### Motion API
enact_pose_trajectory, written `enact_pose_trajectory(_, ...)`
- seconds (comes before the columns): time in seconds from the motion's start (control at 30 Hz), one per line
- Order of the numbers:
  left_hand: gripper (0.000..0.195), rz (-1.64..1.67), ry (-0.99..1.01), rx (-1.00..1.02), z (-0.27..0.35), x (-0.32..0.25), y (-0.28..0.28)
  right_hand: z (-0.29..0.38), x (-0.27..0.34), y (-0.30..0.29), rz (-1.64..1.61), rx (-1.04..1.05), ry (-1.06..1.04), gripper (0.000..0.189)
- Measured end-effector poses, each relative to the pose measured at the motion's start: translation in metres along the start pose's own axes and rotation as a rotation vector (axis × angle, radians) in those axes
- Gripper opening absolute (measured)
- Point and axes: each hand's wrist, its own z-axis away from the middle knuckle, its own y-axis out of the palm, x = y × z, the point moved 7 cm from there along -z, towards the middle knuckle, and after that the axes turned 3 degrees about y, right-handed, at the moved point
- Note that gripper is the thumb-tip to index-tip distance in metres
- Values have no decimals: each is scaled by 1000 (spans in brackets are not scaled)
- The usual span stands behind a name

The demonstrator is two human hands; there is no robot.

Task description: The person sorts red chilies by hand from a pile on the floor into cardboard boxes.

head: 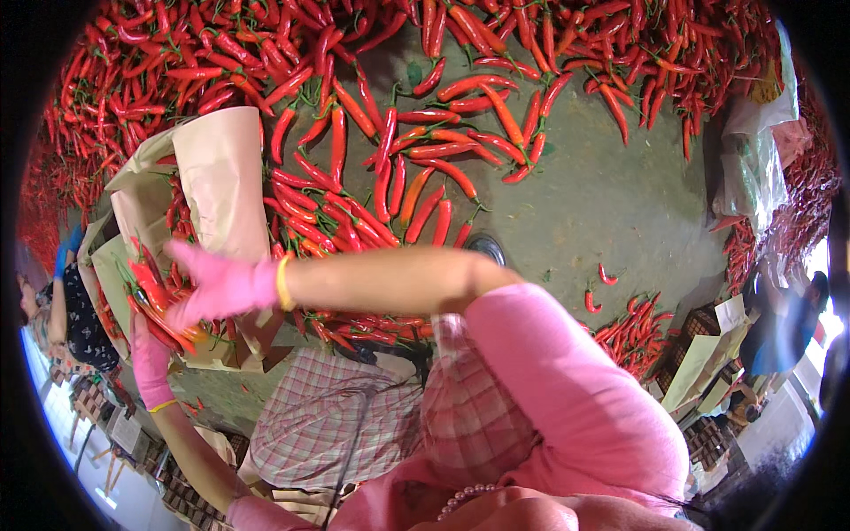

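Note:
My right hand [226, 285], in a pink glove and blurred, reaches across to the left over a container lined with brown paper [222, 179]. Its fingers are spread beside a loose bunch of red chili peppers [154, 292]. At the container's near side, my left hand [150, 365], also in a pink glove, is up against the lower end of that bunch. Peppers hide its fingertips, so its grip cannot be made out. More chilies lie inside the container, partly covered by a paper flap and my right hand.
Red chilies [345, 219] are scattered on the floor [597, 199], with big heaps [199, 53] behind. A small pile [631, 338] lies at right near paper-lined crates [697, 372]. Plastic bags [757, 159] stand far right. Other people [76, 312] are at both edges.

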Motion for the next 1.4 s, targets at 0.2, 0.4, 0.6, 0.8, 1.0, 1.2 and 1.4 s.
enact_pose_trajectory(0.2,76,153,-339,-174,28,111,115,63,5,-309,1740,-494,357,36)
enact_pose_trajectory(0.4,55,-111,-147,-22,-20,28,96,117,-11,-391,2071,-112,287,35)
enact_pose_trajectory(0.6,29,-393,356,-359,-64,-174,68,69,-24,-389,2041,-152,192,39)
enact_pose_trajectory(0.8,29,12,659,-259,-141,-317,199,101,56,-410,567,-768,-289,23)
enact_pose_trajectory(1.0,25,69,727,-266,-183,-379,332,274,92,-372,635,-642,461,21)
enact_pose_trajectory(1.2,28,-201,772,-204,-165,-366,333,318,36,-375,1405,-632,556,44)
enact_pose_trajectory(1.4,32,-239,866,-228,-146,-348,295,225,-12,-400,1333,-843,180,38)
